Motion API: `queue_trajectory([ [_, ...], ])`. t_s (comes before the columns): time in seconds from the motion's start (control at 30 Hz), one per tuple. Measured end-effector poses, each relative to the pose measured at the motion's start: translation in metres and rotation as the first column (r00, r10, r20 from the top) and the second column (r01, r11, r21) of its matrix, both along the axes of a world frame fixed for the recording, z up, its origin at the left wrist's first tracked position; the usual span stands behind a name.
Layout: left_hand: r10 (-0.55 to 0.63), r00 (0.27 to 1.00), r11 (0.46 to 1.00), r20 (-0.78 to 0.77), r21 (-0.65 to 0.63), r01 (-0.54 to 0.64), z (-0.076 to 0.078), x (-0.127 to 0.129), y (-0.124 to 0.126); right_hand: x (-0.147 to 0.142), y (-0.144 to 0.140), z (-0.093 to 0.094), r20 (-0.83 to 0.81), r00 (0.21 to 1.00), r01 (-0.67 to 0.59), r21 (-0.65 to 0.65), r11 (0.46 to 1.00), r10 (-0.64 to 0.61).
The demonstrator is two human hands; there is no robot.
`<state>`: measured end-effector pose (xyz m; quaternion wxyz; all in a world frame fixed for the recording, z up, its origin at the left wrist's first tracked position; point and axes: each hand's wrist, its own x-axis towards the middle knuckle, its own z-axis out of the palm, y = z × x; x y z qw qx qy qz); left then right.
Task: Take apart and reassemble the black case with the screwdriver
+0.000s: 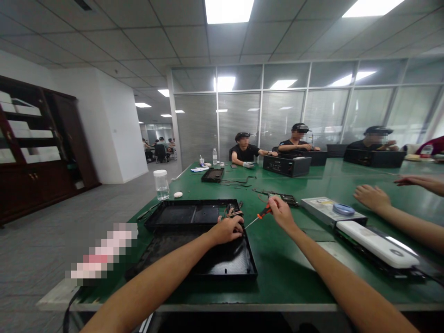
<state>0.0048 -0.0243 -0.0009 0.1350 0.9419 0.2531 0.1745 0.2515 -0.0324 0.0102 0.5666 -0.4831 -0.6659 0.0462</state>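
The black case [222, 259] is lying flat and open on the green desk [284, 263], close to its near edge, with a shallow rim and a dark glossy floor. A bundle of coloured wires [231, 213] is showing at its far right corner. A 2nd black tray [187, 215] is lying just behind it, touching or nearly touching.

A clear plastic jar [161, 184] with a white lid is standing behind the tray on the left, with a small white disc [178, 194] beside it. To the right, a grey drive [329, 210] with a blue ring on top and a white device [378, 243] are lying well apart from the case. Another person's hand [373, 196] is resting near the drive. 3 people are seated at the far end behind black boxes [287, 165].

The left hand [227, 230] is being held on the case's far right corner, fingers curled down over the wires; whether anything is gripped cannot be told. The right hand [282, 212] is raised just beside it, fingers closed round an orange-handled screwdriver [258, 216], whose tip is pointing toward the left hand.
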Motion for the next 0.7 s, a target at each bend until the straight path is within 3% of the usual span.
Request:
queue_trajectory([
  [0.2, 0.008, 1.0, 1.0, 0.013, 0.015, -0.008, 0.001, 0.001, 0.0, -0.008, -0.005, -0.004, 0.232, 0.972, 0.035, 0.016, 0.999, -0.037],
  [0.7, -0.085, 0.996, 0.984, 0.016, 0.161, 0.081, -0.011, 0.001, 0.015, -0.007, -0.006, 0.0, 0.301, 0.952, 0.038, 0.064, 0.997, -0.055],
])
